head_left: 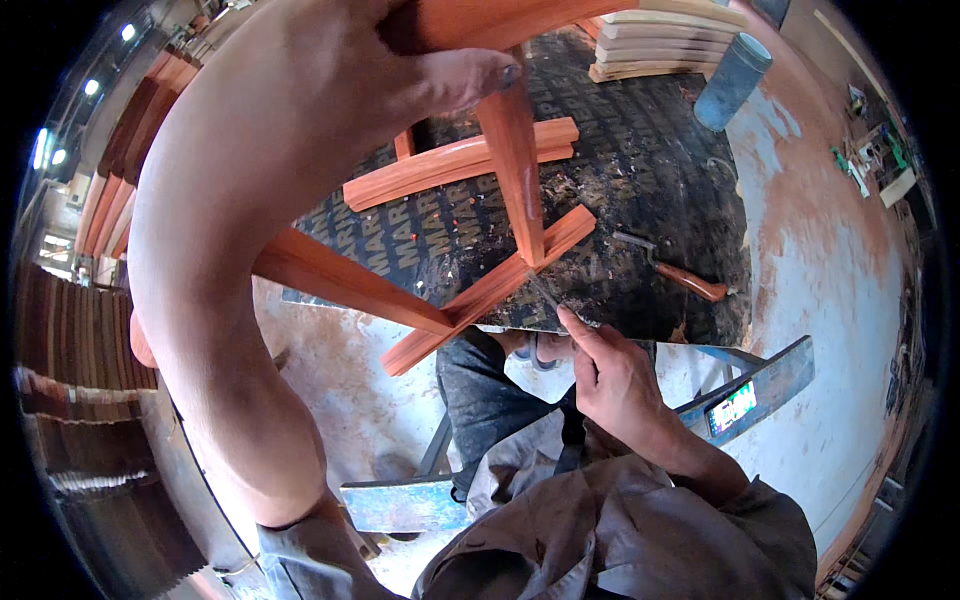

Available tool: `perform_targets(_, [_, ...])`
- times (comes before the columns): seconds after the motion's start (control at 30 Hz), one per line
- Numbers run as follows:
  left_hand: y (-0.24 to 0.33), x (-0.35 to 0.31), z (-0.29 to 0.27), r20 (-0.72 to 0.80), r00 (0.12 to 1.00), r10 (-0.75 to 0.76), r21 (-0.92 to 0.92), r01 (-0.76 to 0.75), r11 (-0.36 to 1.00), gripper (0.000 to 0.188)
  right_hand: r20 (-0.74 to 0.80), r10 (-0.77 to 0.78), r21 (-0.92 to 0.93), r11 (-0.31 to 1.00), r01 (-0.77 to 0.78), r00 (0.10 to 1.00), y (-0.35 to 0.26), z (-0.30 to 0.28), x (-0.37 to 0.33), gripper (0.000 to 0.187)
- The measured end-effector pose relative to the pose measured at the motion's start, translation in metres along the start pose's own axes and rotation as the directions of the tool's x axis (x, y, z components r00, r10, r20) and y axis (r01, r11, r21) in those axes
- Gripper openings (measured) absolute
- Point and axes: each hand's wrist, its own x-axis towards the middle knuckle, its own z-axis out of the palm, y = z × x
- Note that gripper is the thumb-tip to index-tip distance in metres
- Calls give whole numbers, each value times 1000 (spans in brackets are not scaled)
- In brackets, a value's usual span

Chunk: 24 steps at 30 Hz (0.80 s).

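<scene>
A reddish wooden frame [515, 165], with legs joined to a bottom rail [430, 345], tilts over the near edge of a dark panel. My left hand [425, 75] grips its upper part, thumb along the wood; the other fingers are mostly hidden. Low on the right, my right hand [620, 385] is closed with the index finger stretched along a thin metal tool [545, 292]. The tool's tip meets the joint between one leg and the rail; its handle is hidden in my palm. Behind the frame lie curved reddish wooden pieces [450, 165].
On the dark, shaving-strewn panel [690, 200] lies a bent metal tool with a wooden handle [690, 282]. A blue-grey cylinder [733, 82] stands beside stacked pale slats [660, 45]. A lit phone [732, 408] rests on a blue-painted board [780, 385]. Wood stacks [80, 340] line the left.
</scene>
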Motion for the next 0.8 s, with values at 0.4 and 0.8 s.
perform_targets(0.4, [-6, 16, -15, 221, 960, -172, -27, 183, 983, 44, -8, 21, 41, 999, -20, 1000, -8, 17, 6, 53])
perform_targets(0.8, [-8, -12, 6, -135, 986, 95, 148, -75, 986, 44, -53, -2, 54, 999, 5, 999, -1, 26, 17, 54])
